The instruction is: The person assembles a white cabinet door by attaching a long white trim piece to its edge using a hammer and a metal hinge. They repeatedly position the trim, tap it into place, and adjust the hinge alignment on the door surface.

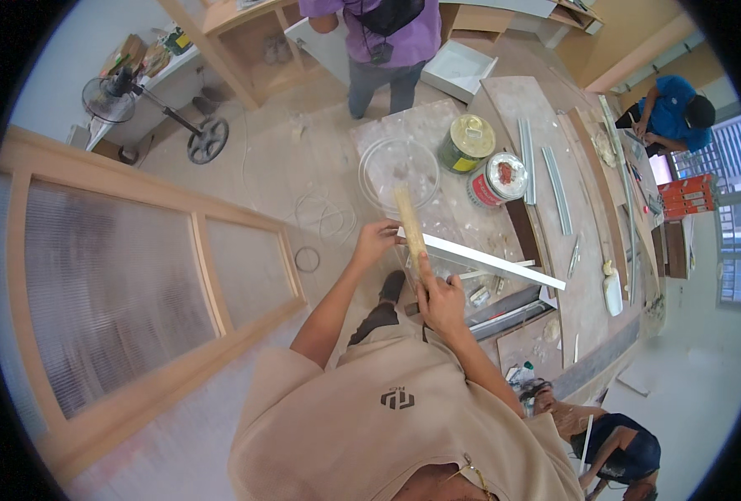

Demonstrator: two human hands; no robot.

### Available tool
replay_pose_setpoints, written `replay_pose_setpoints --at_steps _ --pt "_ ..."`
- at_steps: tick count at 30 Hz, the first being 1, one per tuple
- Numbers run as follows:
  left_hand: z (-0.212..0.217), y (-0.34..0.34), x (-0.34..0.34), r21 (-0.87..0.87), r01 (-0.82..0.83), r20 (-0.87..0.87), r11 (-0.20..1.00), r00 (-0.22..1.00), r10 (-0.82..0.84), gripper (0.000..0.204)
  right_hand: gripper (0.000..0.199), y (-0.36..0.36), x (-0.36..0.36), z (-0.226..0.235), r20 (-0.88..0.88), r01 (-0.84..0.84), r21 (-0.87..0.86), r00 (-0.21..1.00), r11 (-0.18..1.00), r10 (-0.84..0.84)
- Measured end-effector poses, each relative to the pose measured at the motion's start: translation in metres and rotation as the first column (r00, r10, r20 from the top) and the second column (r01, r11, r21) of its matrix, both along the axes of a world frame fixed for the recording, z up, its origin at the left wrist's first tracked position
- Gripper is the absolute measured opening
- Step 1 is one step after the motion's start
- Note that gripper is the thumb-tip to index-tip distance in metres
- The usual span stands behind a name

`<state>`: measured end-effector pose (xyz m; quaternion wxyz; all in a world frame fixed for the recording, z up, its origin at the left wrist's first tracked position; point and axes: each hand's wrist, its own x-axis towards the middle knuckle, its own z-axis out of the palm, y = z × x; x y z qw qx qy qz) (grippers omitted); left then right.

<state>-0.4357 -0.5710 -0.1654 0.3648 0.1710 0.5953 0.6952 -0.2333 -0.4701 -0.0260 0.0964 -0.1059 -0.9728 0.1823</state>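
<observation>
My left hand [376,240] grips the near-left end of a long white board [496,262] with fingers closed. The board is narrow and reaches out to the right above the cluttered worktable. In my right hand [443,302] is a flat yellowish wooden stick [410,215], with the index finger stretched along it. The stick lies across the left end of the board, its far tip pointing toward a clear round lid or tub [400,171]. Whether it is coated with anything is too small to tell.
Two paint cans [468,142] [498,179] stand on the worktable [471,221]. Metal channels [557,190] and a white bottle [612,288] lie to the right. A glazed wooden frame [120,284] stands at left, a fan [208,139] beyond it. Several people work nearby.
</observation>
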Motion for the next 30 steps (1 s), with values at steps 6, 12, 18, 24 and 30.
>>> replay_pose_setpoints --at_steps 6,12,18,24,30 --pt "0.001 -0.001 0.005 0.000 -0.051 0.009 0.999 0.999 0.051 0.033 0.068 -0.001 0.003 -0.028 0.012 -0.024 0.012 1.000 1.000 0.023" --pt "0.011 -0.001 0.004 0.016 -0.029 0.034 0.999 0.999 0.028 0.034 0.068 -0.002 0.014 -0.011 -0.076 0.018 -0.034 0.997 0.999 -0.020" --pt "0.021 -0.001 0.001 -0.009 -0.040 -0.086 0.999 0.996 0.039 0.034 0.070 0.008 0.017 -0.024 -0.009 0.027 -0.013 1.000 1.000 -0.027" --pt "0.023 0.001 0.001 0.011 -0.003 -0.192 1.000 0.981 0.005 0.034 0.071 0.005 0.040 -0.020 0.055 0.138 -0.028 0.989 0.990 -0.136" --pt "0.046 -0.001 -0.006 -0.112 0.010 -0.762 0.994 0.640 -0.093 0.023 0.069 0.020 0.050 -0.009 0.077 0.195 -0.026 0.978 0.980 -0.192"
